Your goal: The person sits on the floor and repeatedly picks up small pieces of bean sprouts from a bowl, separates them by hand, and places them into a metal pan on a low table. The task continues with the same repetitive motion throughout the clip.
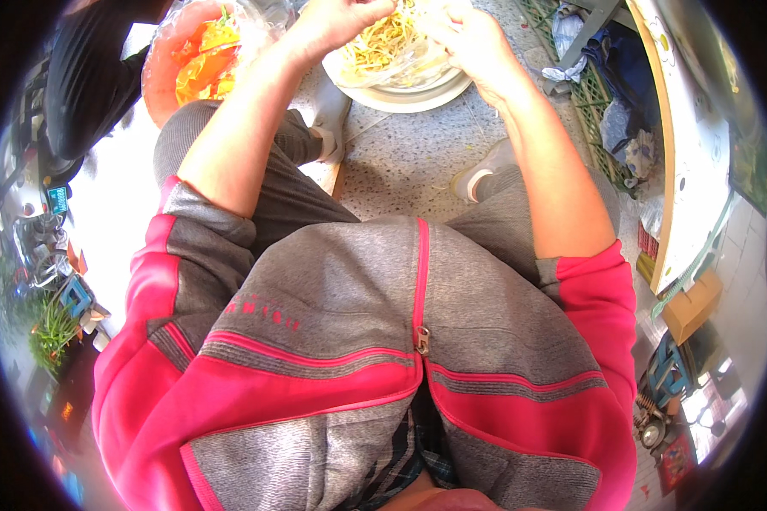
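Note:
Bean sprouts (377, 51) fill a white bowl (396, 104) at the top middle, with a clear plastic bag (399, 73) lying among them. My left hand (342, 19) is over the bowl's left side at the top edge, fingertips drawn together; whether they pinch a sprout is too bright and small to tell. Over the bowl's right side is my right hand (470, 38), its fingers bent close to the sprouts and the bag; what they grip, if anything, cannot be made out. The two hands are apart.
A red plastic basin (156, 96) with orange bags stands left of the bowl, by a dark-clothed person's leg (92, 83). My knees and shoes flank the speckled floor (396, 153). Right are a green lattice crate (591, 108), a white board (690, 140) and a cardboard box (693, 306).

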Available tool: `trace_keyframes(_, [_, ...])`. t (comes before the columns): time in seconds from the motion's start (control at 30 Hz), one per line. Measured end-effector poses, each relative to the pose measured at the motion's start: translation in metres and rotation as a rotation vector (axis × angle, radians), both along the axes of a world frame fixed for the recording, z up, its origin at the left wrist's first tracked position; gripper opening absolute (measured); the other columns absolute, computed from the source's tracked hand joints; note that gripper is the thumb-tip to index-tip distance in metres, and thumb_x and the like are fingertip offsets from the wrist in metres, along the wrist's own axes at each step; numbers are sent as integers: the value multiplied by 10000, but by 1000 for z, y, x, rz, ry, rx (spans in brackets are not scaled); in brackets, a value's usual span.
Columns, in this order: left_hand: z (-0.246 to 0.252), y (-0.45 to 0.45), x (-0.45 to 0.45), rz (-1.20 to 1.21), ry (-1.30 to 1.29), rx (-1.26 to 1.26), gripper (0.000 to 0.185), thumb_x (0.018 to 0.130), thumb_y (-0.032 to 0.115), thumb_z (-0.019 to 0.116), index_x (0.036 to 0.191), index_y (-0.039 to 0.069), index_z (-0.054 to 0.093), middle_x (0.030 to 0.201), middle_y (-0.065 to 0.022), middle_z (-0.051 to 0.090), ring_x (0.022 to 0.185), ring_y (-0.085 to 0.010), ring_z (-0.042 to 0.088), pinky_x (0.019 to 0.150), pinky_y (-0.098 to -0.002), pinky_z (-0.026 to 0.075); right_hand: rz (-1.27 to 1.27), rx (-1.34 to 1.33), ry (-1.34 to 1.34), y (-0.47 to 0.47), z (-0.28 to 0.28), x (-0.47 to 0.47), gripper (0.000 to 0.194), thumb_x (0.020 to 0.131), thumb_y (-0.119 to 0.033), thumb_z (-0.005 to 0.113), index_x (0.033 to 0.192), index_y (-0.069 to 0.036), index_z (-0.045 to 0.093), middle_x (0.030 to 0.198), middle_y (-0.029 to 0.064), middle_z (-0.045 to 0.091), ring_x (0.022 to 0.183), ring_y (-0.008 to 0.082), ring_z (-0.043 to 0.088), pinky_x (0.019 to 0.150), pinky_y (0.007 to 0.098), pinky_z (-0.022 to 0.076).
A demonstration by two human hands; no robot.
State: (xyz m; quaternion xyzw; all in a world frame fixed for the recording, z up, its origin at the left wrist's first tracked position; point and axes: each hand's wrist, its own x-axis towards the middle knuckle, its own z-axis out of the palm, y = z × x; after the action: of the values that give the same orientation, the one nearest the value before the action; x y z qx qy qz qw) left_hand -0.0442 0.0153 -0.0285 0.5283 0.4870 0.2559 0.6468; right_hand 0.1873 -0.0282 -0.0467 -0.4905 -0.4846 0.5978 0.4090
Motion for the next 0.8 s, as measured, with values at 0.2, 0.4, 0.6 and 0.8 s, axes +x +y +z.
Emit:
trace_keyframes(0.2, [-29,31,-26,-293,512,419,154,931,187,691,997,54,731,844,-34,747,796,-141,713,802,-316,574,13,-122,145,4,9,8,256,990,-204,679,1129,10,681,977,44,711,835,100,701,693,248,563])
trace_keyframes(0.4, [-55,25,-30,-516,798,779,159,805,121,725,956,79,751,880,-159,731,832,-338,728,788,-401,585,14,-105,91,3,3,9,196,996,-222,681,1035,-30,673,925,22,680,788,79,671,636,221,527])
trace_keyframes(0.6, [-48,22,-23,-548,769,960,137,801,111,739,931,70,747,926,-161,695,884,-347,705,828,-422,566,14,-119,72,6,-3,11,182,1007,-222,675,980,-43,660,857,-5,632,697,55,575,573,219,466])
trace_keyframes(0.8, [-35,19,-17,-565,862,862,177,814,128,759,976,58,749,935,-165,697,904,-357,702,844,-416,565,27,-187,155,7,-8,9,175,1009,-213,678,935,-59,639,810,-20,593,666,55,528,550,211,441])
